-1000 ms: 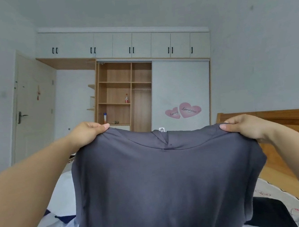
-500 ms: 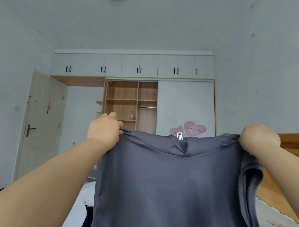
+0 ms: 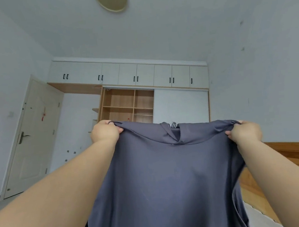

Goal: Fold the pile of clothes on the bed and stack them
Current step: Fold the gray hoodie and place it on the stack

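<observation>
A grey-blue short-sleeved soft-fabric shirt [image 3: 162,181] was held up in the air in front of the camera, its body hanging down. Its shoulders were gripped by the left hand [image 3: 105,133] and the right hand [image 3: 244,134], fingers clamped on bunched cloth. Behind it, a white-and-wood wardrobe [image 3: 131,97], a cream door [image 3: 31,138] and a wooden headboard [image 3: 293,153] were seen.

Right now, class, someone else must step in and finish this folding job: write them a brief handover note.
Left hand: grips one shoulder of the grey T-shirt.
Right hand: grips the other shoulder.
The shirt hangs spread out in the air, neck label at the top, wardrobe behind it.
Done: shirt picked up and opened out.
Left: lay it down, fold it, stack it. The bed is mostly hidden, so I cannot tell what remains in the pile.
</observation>
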